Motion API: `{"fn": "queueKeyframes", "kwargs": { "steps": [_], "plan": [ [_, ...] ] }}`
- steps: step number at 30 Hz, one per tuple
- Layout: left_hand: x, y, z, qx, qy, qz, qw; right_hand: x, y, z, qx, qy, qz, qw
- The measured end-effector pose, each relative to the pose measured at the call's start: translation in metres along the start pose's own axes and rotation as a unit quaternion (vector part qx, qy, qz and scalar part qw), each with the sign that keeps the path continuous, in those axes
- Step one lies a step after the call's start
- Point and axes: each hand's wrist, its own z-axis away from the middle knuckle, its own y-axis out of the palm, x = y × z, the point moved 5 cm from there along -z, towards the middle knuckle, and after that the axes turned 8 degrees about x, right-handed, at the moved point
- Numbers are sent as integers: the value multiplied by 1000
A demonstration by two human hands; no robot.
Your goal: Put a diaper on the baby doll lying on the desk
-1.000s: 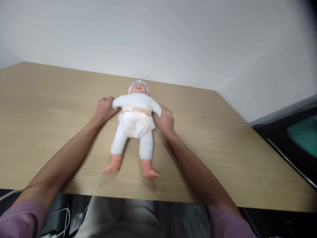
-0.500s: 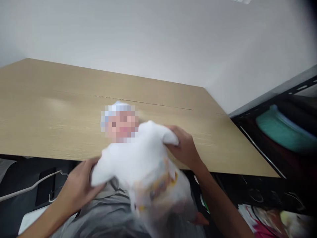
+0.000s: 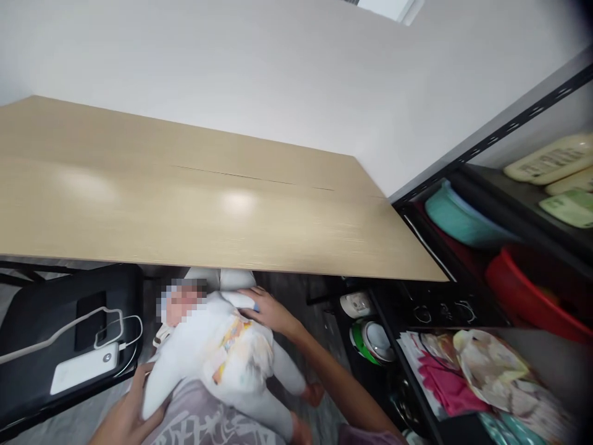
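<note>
A baby doll (image 3: 213, 346) with a white cloth body and a patterned diaper lies across my lap, below the front edge of the wooden tabletop (image 3: 222, 228). Its head (image 3: 180, 301) points to the upper left, blurred out, and its bare feet point to the lower right. My left hand (image 3: 127, 408) is closed round one white arm of the doll. At the other arm, my right hand (image 3: 266, 312) has its fingers wrapped over the cloth. Grey printed fabric (image 3: 199, 420) shows under the doll.
To the left, a black seat (image 3: 28, 346) bears a white device (image 3: 83, 369) with cables. On the right, black shelving holds a teal basin (image 3: 463, 216), a red basin (image 3: 532, 296), bottles (image 3: 551, 161) and crumpled cloths (image 3: 491, 364). Cans (image 3: 370, 340) stand lower down.
The doll has come down and toward me, from partly over the tabletop to my lap. Both hands have moved down with it, still on its arms. The view has shifted, showing more shelving.
</note>
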Motion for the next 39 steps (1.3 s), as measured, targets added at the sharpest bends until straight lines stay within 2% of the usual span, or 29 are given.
{"fn": "queueKeyframes", "kwargs": {
  "steps": [2, 5, 8, 10, 11, 13, 15, 18, 20, 22, 24, 26, 29, 32, 34, 35, 37, 39],
  "plan": [
    [-9, -3, 1, 31, -2, -59, 998, -11, 3, 2, -11, 2, -28, 1000],
    [-35, -20, 3, 17, 34, -195, 980, -9, -4, 18, -20, -2, -99, 995],
    [-85, -43, -8, -52, 106, -297, 948, 4, -6, 31, 11, 13, -130, 991],
    [-125, -52, -27, -83, 152, -296, 940, 11, -5, 33, 11, 27, -120, 992],
    [-145, -51, -39, -68, 184, -276, 941, 11, -4, 32, 5, 35, -115, 993],
    [-179, -40, -63, 7, 258, -221, 941, 8, 0, 26, -5, 46, -107, 993],
    [-201, -26, -82, 85, 308, -172, 932, -2, 3, 18, -17, 48, -93, 994],
    [-209, -10, -97, 150, 330, -139, 921, -23, 0, 10, -57, 68, -60, 994],
    [-208, -8, -99, 168, 328, -126, 921, -34, -5, 9, -90, 96, -46, 990],
    [-209, -12, -99, 178, 323, -106, 924, -34, -10, 8, -113, 105, -45, 987],
    [-211, -21, -95, 187, 318, -82, 926, -16, -13, 6, -109, 64, -53, 991],
    [-211, -30, -89, 215, 312, -63, 923, 17, -11, 4, -72, -23, -52, 996],
    [-200, -38, -73, 316, 275, -61, 906, 68, -4, 7, 14, -137, -8, 990],
    [-189, -40, -57, 391, 245, -73, 884, 88, -6, 26, 54, -131, 27, 990],
    [-193, -37, -56, 391, 258, -73, 881, 82, -15, 49, 54, -77, 22, 995],
    [-199, -32, -60, 373, 272, -76, 884, 75, -20, 64, 51, -41, 11, 998],
    [-219, -18, -79, 306, 306, -96, 896, 55, -25, 94, 49, 42, -28, 998],
    [-245, 7, -108, 234, 344, -134, 899, 36, -20, 119, 58, 120, -72, 988]
  ]
}}
